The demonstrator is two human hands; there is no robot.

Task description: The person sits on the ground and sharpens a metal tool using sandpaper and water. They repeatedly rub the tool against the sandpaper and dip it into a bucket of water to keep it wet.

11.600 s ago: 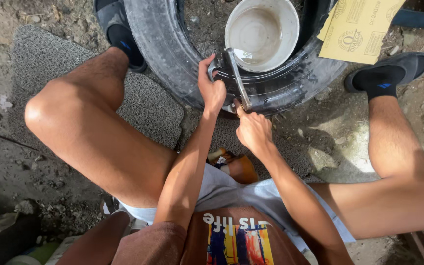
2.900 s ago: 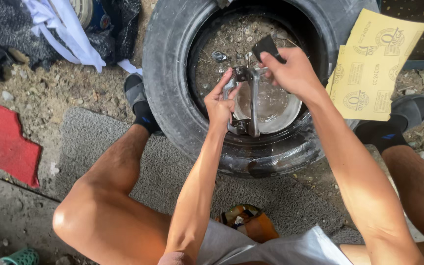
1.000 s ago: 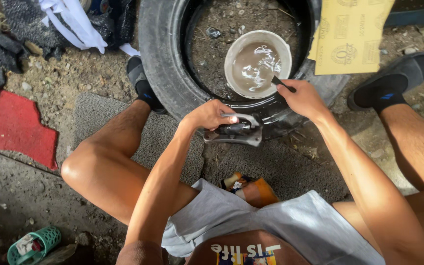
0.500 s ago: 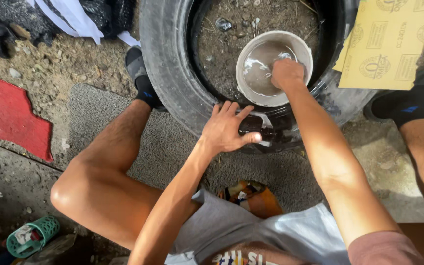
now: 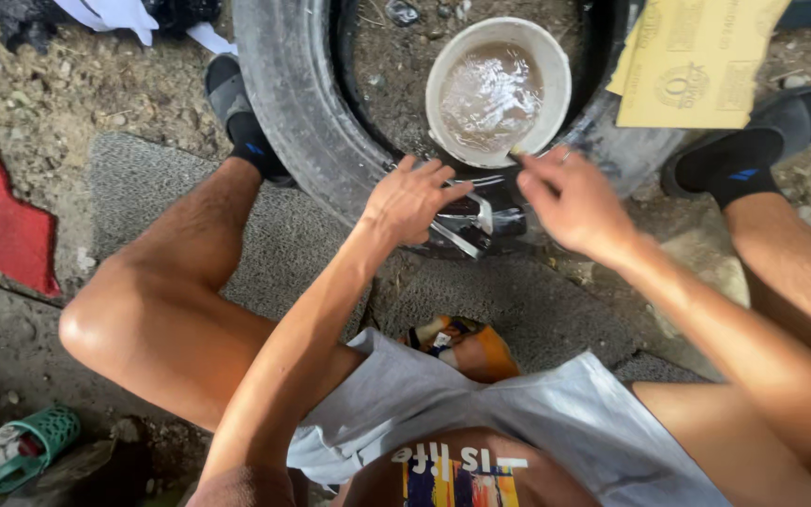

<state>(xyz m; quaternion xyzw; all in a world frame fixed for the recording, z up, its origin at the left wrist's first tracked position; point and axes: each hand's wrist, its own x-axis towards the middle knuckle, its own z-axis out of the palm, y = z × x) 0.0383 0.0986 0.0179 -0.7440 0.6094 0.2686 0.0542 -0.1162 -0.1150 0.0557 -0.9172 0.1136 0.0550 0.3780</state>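
Note:
I sit on the ground with a black tyre (image 5: 283,103) lying flat in front of me. Inside its hole stands a white bowl (image 5: 556,66) of murky water. A dark shiny metal part (image 5: 481,221) lies on the tyre's near wall. My left hand (image 5: 410,197) rests on that part with its fingers spread. Just right of it, my right hand (image 5: 570,197) is at the bowl's near rim, fingertips pinched on a small piece of sandpaper (image 5: 518,150).
A yellow sheet (image 5: 696,61) leans over the tyre's right side. My feet in black socks and sandals (image 5: 241,122) (image 5: 743,155) flank the tyre. A grey mat (image 5: 161,207), a red mat (image 5: 2,225), a green basket (image 5: 16,446) and an orange-yellow object (image 5: 466,343) lie around.
My right hand has come out of the bowl's water and back to its near rim. My left hand stays spread on the metal part. The view has shifted slightly.

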